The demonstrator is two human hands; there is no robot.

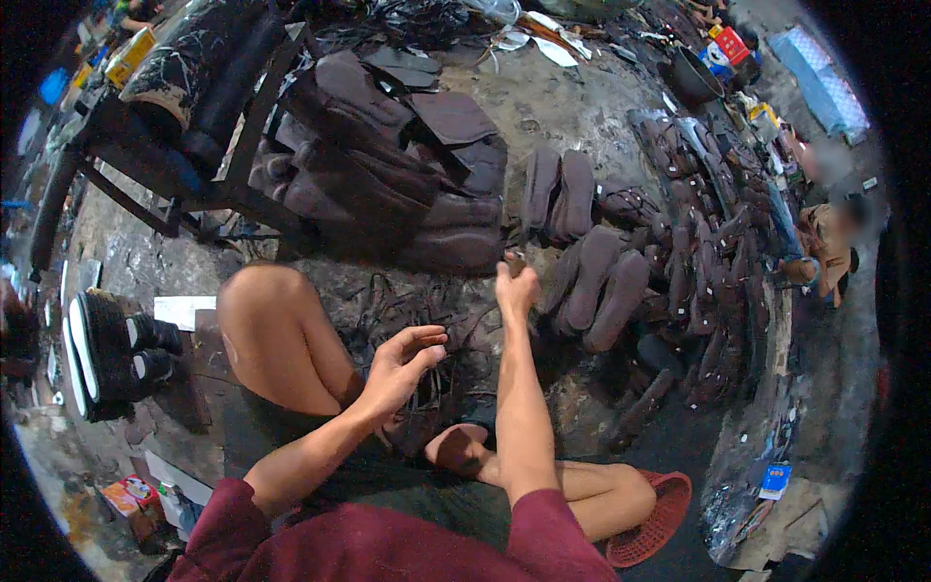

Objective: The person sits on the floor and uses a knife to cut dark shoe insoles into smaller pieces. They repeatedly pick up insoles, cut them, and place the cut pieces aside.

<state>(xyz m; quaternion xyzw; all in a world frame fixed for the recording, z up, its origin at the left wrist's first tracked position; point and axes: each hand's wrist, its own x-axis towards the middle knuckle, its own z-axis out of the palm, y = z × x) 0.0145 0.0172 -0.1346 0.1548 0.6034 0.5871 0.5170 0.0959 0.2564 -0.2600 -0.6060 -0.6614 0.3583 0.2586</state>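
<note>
My left hand (402, 367) is over my lap, its fingers loosely curved and the thumb apart from them, with nothing visible between. Beyond it lie dark brown straps (417, 308) in a tangled heap on the floor. My right hand (517, 288) is stretched farther forward and closed, at the near right edge of a big pile of brown sole sheets (456, 233). What it grips is hidden or too dark to name. Right of it are loose brown soles (592, 281), some leaning on each other, and farther off a pair of soles (560, 194).
Many brown sandals (703, 252) are heaped at the right. A dark metal frame with a roller (184, 116) stands far left. Black footwear with white soles (87, 349) is at my left. A red woven basket (659, 514) is beside my right knee. Another person (829, 242) sits far right.
</note>
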